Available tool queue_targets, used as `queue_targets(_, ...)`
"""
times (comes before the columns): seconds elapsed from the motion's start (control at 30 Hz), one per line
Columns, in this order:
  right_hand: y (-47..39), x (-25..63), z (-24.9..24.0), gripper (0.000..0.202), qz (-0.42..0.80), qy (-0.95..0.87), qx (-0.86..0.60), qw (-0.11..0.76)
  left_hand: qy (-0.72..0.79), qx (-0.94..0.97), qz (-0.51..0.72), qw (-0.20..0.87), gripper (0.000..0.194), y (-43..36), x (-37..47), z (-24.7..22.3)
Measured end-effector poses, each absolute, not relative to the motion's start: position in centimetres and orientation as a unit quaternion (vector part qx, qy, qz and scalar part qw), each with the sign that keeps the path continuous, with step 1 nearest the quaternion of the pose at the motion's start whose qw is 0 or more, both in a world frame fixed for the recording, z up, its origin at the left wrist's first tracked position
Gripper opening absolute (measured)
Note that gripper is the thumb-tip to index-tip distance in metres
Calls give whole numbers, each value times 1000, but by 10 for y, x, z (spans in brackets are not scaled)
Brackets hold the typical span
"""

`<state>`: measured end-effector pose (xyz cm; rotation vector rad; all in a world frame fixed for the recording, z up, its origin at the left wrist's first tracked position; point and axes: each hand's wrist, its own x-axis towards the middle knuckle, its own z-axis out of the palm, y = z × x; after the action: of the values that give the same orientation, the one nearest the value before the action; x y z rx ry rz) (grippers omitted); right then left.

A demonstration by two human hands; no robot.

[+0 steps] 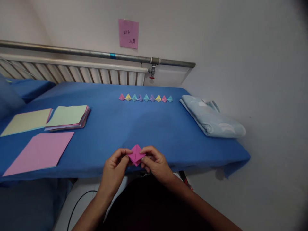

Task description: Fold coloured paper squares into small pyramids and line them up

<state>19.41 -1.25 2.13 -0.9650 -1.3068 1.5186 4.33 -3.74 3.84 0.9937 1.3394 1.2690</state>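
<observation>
A bright pink piece of folded origami paper (136, 154) is held up at the table's near edge, diamond-shaped with a crease down its middle. My left hand (116, 165) pinches its left corner between thumb and fingers. On the opposite corner, my right hand (155, 162) grips it the same way. The fingers behind the paper are partly hidden. Farther back, a row of small folded paper pieces (146, 98) in pink, yellow, teal and purple stands on the blue cloth (108, 128).
To the left lie a stack of coloured paper (68, 115), yellow sheets (29, 121) and pink sheets (42, 150). A folded light-blue patterned cloth (211, 117) rests at the right. Behind the table are a radiator (96, 75) and a metal pipe (79, 52); a pink note (128, 33) hangs above.
</observation>
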Motion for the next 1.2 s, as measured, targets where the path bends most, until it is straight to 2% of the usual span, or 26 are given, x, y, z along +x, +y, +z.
queue_targets(0.3,-12,197,18,18,644,-507,-387,423,504,363,536,572,22,-35,41,29)
queue_targets(0.5,-11,196,22,17,667,-508,-376,395,509,349,553,560,29,-35,44,30)
queue_targets(0.67,-12,188,21,21,660,-489,-386,420,518,328,546,571,41,-35,43,28)
queue_targets(0.73,-12,188,21,21,659,-492,-381,422,512,336,525,592,38,-35,41,28)
queue_targets(0.87,-13,190,25,20,641,-528,-383,406,495,383,474,620,18,-36,37,31)
queue_targets(1.03,-14,192,29,30,603,-575,-380,401,497,396,460,620,20,-38,37,35)
queue_targets(1.2,-14,194,30,30,579,-602,-374,403,503,407,445,619,19,-38,36,37)
